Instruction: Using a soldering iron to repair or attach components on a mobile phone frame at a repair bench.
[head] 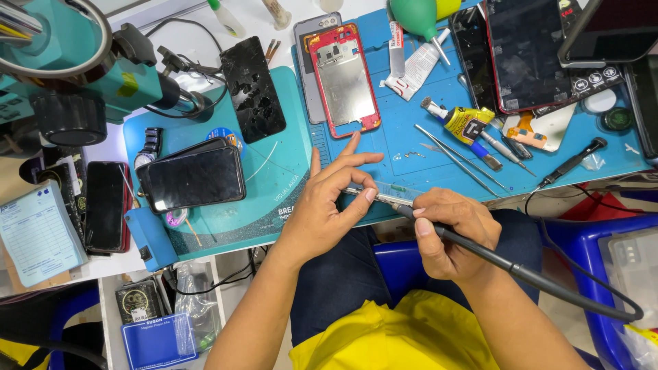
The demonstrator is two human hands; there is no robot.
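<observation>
Black corded iron [480,250] in right hand [449,233] grip; left hand [329,205] pinching small part [358,192].

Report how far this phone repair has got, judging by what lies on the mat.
Done: the red phone frame lies stripped on the blue mat, and a cracked black screen sits apart. In hand: the left hand pinches a small part at the mat's edge while the right hand holds a corded iron to it. Left: the frame is still open, with nothing fitted back in.

Brightly lit white workbench [205,27] beside blue chair [576,240].
</observation>
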